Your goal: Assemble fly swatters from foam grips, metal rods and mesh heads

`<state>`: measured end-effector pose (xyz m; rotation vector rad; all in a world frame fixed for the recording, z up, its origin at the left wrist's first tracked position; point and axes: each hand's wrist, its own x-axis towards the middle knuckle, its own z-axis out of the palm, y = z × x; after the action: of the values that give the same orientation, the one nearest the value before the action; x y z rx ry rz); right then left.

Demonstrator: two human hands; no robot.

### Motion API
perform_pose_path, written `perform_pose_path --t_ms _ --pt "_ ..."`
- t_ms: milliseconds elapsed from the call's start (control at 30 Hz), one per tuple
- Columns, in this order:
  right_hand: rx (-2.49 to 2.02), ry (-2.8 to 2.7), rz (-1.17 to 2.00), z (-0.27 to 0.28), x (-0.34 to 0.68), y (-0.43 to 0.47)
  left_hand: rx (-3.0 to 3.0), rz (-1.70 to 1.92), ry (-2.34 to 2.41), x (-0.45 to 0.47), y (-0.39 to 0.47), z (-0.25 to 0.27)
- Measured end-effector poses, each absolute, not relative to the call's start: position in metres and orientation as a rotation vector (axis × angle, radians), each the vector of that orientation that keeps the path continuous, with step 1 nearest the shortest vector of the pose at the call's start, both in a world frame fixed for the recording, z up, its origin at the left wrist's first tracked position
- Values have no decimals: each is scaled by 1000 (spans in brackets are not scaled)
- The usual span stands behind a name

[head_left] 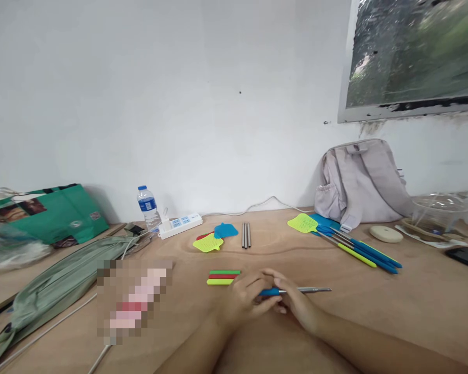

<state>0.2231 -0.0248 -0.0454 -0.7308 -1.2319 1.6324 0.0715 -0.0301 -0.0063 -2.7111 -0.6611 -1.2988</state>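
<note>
My left hand (pixel 246 297) is closed round a blue fly swatter handle (pixel 270 292). From its right end runs a thin metal rod (pixel 314 289), pointing right with no swatter head on it. My right hand (pixel 299 305) is closed on the same piece, where handle and rod meet; its fingertips are partly hidden. Just beyond my left hand lie a green handle (pixel 225 272), a red handle (pixel 221 277) and a yellow handle (pixel 219 282). Farther back rest a yellow swatter head (pixel 207 243), a blue swatter head (pixel 226 230), a mostly covered red one, and several metal rods (pixel 246 236).
Several fly swatters with heads (pixel 302 223) lie at right, before a grey backpack (pixel 359 182). Near them are a round white case (pixel 386 234), a plastic bowl (pixel 437 213) and a phone (pixel 466 257). Leftward stand a power strip (pixel 181 224), a water bottle (pixel 146 202) and a green bag (pixel 70 213).
</note>
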Motion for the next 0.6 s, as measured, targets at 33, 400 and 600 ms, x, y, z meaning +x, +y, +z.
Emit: perform_pose_path --t_ms 33,400,600 --pt "-698 -1181 1693 -43 224 -23 -2689 -1295 -686 68 -29 -3" --pt "-625 -536 1846 -29 252 3 -1889 -1343 -1739 -41 58 -23" --pt "-614 -440 1793 -31 249 3 -2208 -1072 -1698 -59 102 -27"
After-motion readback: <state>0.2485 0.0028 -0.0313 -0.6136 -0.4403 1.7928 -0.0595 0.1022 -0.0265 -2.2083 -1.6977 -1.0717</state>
